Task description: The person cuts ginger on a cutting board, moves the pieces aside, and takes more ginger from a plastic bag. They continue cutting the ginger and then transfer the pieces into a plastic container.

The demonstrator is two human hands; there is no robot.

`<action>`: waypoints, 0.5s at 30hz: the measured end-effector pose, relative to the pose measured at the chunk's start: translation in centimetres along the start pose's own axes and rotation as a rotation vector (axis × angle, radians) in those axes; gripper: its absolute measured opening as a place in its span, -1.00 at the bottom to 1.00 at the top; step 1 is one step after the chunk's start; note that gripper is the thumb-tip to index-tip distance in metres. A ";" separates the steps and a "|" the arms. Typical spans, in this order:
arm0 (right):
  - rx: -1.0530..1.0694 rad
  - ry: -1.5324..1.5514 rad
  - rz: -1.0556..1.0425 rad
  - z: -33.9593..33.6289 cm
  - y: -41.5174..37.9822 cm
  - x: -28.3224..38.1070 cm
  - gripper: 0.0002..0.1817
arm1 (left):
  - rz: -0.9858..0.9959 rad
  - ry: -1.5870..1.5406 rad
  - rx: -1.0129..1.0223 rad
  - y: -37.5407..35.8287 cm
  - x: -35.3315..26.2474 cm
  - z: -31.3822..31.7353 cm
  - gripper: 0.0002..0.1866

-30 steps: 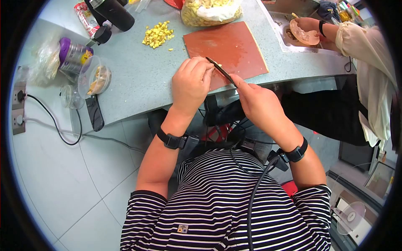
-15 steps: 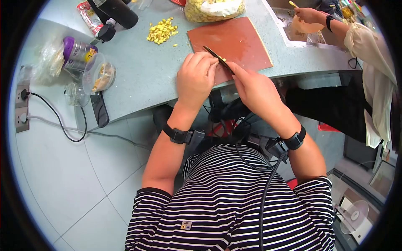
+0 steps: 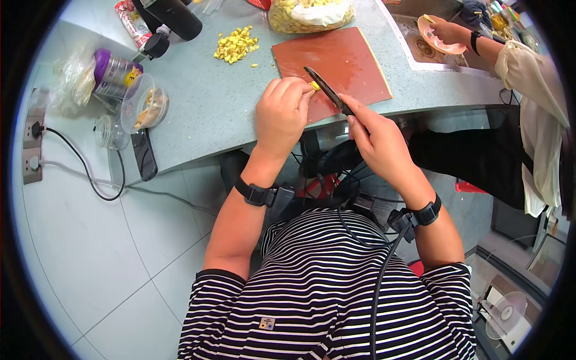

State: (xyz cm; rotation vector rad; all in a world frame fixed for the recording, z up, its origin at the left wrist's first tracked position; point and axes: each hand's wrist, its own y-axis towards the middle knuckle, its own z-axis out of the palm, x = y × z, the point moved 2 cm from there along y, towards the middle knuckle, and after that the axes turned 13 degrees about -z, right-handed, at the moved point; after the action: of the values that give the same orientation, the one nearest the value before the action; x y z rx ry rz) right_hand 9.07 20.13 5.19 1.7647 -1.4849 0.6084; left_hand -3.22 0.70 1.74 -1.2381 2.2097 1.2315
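Between the fingertips of my left hand (image 3: pixel 282 114) is a small yellow piece (image 3: pixel 315 86), held over the near left part of a reddish-brown board (image 3: pixel 336 54). My right hand (image 3: pixel 375 129) grips a dark knife (image 3: pixel 327 89) by its handle, the blade pointing up and left, a little right of the piece. Chopped yellow pieces (image 3: pixel 236 45) lie in a pile on the counter, left of the board. Behind the board stands a clear bag (image 3: pixel 309 17) full of similar pieces.
At left are a plastic tub (image 3: pixel 144 105), a glass jar (image 3: pixel 111 133), a purple-topped can (image 3: pixel 117 75), a phone (image 3: pixel 144 156) and a black bottle (image 3: pixel 174 18). A co-worker's hand (image 3: pixel 447 33) holds a pink dish (image 3: pixel 429 37) over the sink (image 3: pixel 414 51) at right.
The knife and my right hand have moved right, away from my left fingertips, uncovering the yellow piece. The co-worker's dish now tilts differently, showing its inside.
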 end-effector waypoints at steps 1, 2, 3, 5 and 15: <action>0.016 0.005 0.008 0.0 -0.1 0.0 -0.51 | -0.003 0.003 0.003 0.0 0.0 0.0 -0.87; 0.016 0.004 0.009 0.0 -0.2 0.0 -0.51 | -0.003 0.001 0.003 0.0 0.0 0.0 -0.87; 0.019 -0.008 -0.015 0.0 -0.4 -0.1 -0.50 | 0.006 0.003 -0.003 0.0 0.0 -0.1 -0.87; 0.021 -0.020 -0.038 0.0 -0.6 -0.1 -0.48 | 0.015 0.005 -0.007 0.0 -0.2 -0.1 -0.87; 0.082 -0.252 -0.156 0.1 -0.9 -1.0 -0.45 | 0.013 0.023 0.010 0.0 -0.2 -0.1 -0.87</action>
State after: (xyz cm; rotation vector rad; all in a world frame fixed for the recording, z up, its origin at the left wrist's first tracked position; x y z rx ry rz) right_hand 9.70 20.75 4.20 2.0591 -1.4865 0.3824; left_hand -3.08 0.76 1.92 -1.2412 2.2411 1.2152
